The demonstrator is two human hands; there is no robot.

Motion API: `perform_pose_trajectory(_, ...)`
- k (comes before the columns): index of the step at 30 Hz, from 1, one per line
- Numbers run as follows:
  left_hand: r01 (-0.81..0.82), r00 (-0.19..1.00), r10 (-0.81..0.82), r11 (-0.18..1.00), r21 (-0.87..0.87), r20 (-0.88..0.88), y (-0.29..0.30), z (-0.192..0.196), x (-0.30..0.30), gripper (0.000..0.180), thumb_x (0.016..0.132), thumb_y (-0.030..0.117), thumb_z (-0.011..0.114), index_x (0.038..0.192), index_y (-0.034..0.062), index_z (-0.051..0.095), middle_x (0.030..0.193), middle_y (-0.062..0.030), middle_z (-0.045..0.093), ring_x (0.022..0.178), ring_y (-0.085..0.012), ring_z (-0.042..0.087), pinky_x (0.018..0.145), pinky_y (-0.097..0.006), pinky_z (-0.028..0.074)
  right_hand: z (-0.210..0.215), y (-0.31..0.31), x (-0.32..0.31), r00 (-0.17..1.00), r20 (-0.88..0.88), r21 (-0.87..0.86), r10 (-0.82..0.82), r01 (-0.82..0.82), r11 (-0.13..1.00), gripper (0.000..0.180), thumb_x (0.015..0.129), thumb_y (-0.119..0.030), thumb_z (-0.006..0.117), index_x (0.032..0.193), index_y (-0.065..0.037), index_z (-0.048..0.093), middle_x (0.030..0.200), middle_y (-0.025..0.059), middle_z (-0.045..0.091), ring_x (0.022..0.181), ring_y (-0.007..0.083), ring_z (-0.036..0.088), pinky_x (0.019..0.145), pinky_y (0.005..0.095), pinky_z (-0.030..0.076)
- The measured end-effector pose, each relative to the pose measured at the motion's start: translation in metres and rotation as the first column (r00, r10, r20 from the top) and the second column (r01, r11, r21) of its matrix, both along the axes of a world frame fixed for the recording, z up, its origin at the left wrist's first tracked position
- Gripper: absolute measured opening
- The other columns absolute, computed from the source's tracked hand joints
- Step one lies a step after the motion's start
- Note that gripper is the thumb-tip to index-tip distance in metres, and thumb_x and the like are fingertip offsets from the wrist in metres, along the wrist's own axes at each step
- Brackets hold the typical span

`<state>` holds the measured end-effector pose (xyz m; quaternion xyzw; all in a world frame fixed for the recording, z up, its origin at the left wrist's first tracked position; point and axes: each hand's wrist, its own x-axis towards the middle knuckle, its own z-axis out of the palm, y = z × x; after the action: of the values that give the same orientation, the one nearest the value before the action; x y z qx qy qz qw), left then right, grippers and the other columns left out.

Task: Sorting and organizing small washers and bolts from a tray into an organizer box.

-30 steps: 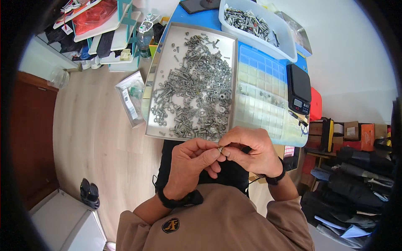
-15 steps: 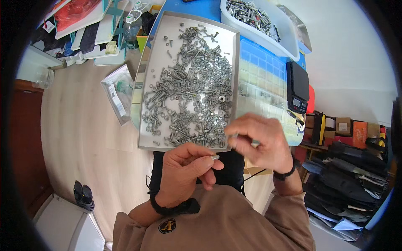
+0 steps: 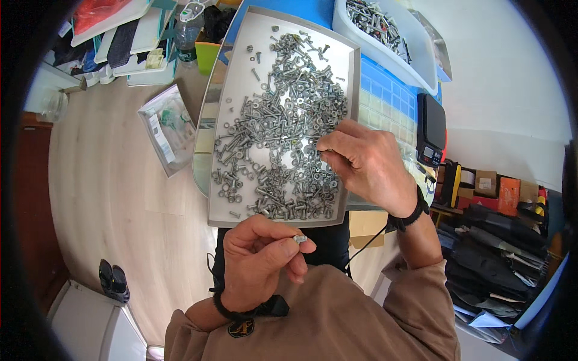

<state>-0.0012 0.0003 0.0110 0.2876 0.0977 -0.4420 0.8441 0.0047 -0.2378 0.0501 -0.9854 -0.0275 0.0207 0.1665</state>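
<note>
Right hand has left the left one and gone up over the tray of hardware.

The left hand [image 3: 260, 260] stays low, thumb and forefinger pinched on a small bolt [image 3: 299, 239], just below the metal tray's [image 3: 241, 114] near edge. Up and right of that pinch, the right hand [image 3: 368, 163] presses closed fingertips into the loose bolts and washers [image 3: 283, 120]; anything held there is hidden.

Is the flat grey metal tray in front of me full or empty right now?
Fairly full. The flat grey metal tray holds a dense scatter of silver bolts, nuts and washers, with bare metal only along its left edge and top corners.
</note>
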Motion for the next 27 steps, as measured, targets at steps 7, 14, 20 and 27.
perform_pose_trajectory(7,0.009,1.0,-0.009,1.0,-0.027,-0.01,0.0,0.0,0.003,0.005,0.092,0.001,0.06,0.097,-0.002,0.06,0.085,-0.0229,0.07,0.056,-0.0188,0.067,0.044,-0.03,0.057,-0.003,-0.003,-0.004,1.0,0.023,-0.025,0.022,-0.021,0.999,0.016,0.075,-0.003,0.076,0.088,-0.008,0.069,0.081,0.006,0.065,0.069,0.0293,0.066,0.058,0.0385,0.051)
perform_pose_trajectory(14,0.008,1.0,-0.008,1.0,-0.004,0.003,0.001,0.0,0.001,0.005,0.093,0.001,0.059,0.097,-0.0014,0.061,0.086,-0.0216,0.07,0.055,-0.0184,0.066,0.044,-0.029,0.056,-0.005,-0.002,-0.007,0.998,0.026,-0.08,0.056,-0.054,0.995,0.015,0.076,-0.002,0.074,0.09,-0.005,0.07,0.081,0.0075,0.066,0.067,0.03,0.066,0.057,0.0377,0.052)
perform_pose_trajectory(20,0.012,1.0,-0.013,1.0,0.018,0.01,-0.001,-0.003,-0.002,0.005,0.094,0.003,0.06,0.097,-0.0009,0.061,0.086,-0.0212,0.071,0.057,-0.0176,0.067,0.046,-0.029,0.057,-0.003,0.0,-0.005,0.997,0.073,-0.01,0.026,-0.026,1.0,0.017,0.077,0.0,0.072,0.093,-0.006,0.071,0.083,0.0087,0.066,0.069,0.0305,0.067,0.058,0.038,0.052)
perform_pose_trajectory(27,-0.037,0.999,0.039,0.994,-0.1,0.018,-0.001,-0.009,-0.004,0.01,0.094,0.002,0.063,0.103,-0.0011,0.065,0.092,-0.0216,0.073,0.065,-0.0178,0.071,0.052,-0.029,0.06,-0.007,-0.007,-0.003,0.995,0.031,-0.035,0.09,-0.089,0.995,0.023,0.076,0.001,0.073,0.097,-0.007,0.072,0.088,0.0088,0.066,0.072,0.0305,0.067,0.06,0.0379,0.053)
